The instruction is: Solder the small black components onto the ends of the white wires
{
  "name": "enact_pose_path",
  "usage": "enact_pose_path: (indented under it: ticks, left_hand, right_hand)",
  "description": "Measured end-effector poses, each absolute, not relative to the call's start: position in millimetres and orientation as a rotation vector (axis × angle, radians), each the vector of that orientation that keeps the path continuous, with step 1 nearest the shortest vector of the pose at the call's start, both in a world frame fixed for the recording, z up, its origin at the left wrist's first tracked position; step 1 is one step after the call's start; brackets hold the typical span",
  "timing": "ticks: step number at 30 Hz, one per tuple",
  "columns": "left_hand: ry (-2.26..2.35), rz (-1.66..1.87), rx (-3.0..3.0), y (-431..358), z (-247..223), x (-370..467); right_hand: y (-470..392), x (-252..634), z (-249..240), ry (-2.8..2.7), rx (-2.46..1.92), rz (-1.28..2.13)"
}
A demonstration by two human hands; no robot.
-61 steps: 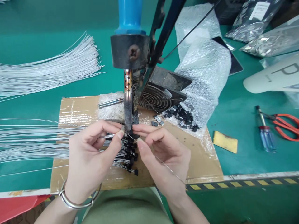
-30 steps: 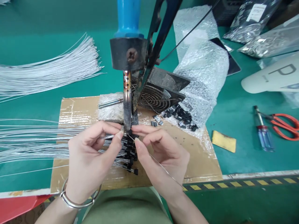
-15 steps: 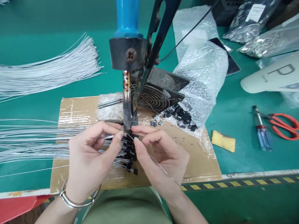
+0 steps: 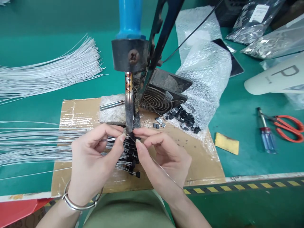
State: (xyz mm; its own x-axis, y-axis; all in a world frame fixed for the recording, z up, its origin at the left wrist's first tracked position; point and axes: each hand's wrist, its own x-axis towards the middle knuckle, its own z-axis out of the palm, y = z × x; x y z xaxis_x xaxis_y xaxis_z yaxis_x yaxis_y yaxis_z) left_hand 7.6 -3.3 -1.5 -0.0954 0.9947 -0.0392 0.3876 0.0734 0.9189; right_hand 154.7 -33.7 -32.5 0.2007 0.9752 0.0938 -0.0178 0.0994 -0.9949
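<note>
A soldering iron (image 4: 129, 110) with a blue handle hangs tip-down in a black clamp stand (image 4: 154, 53). Just left of its tip, my left hand (image 4: 95, 161) pinches the end of a thin grey wire (image 4: 109, 139) between thumb and fingers. My right hand (image 4: 163, 155) is closed on a strand of solder wire (image 4: 163, 169), which runs across the palm to the tip. What sits right at the tip is mostly hidden by my fingertips. Beneath lie several wires (image 4: 122, 164) ending in small black connectors (image 4: 137, 174).
Cardboard (image 4: 199, 164) covers the work area. Behind the iron stands a black fan (image 4: 159, 98); loose black connectors (image 4: 182, 118) lie on bubble wrap (image 4: 204, 72). A white wire bundle (image 4: 59, 72) is at left. Rightward are a yellow sponge (image 4: 226, 143), a screwdriver (image 4: 268, 139) and red-handled pliers (image 4: 289, 128).
Almost nothing differs. My left hand has shifted very slightly right, and my right hand slightly left; both keep their pinch beside the iron's tip.
</note>
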Motion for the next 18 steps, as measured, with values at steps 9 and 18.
enact_pose_path:
  ticks: [9,18]
  left_hand:
    - [1.598,1.013,1.416,-4.0,-0.1,8.2]
    - [1.580,1.030,1.413,-4.9,-0.9,7.7]
  right_hand:
    - [-32.0,154.3,-32.4,-1.106,-1.218,0.967]
    - [-33.1,153.1,-33.5,-1.114,-1.209,0.946]
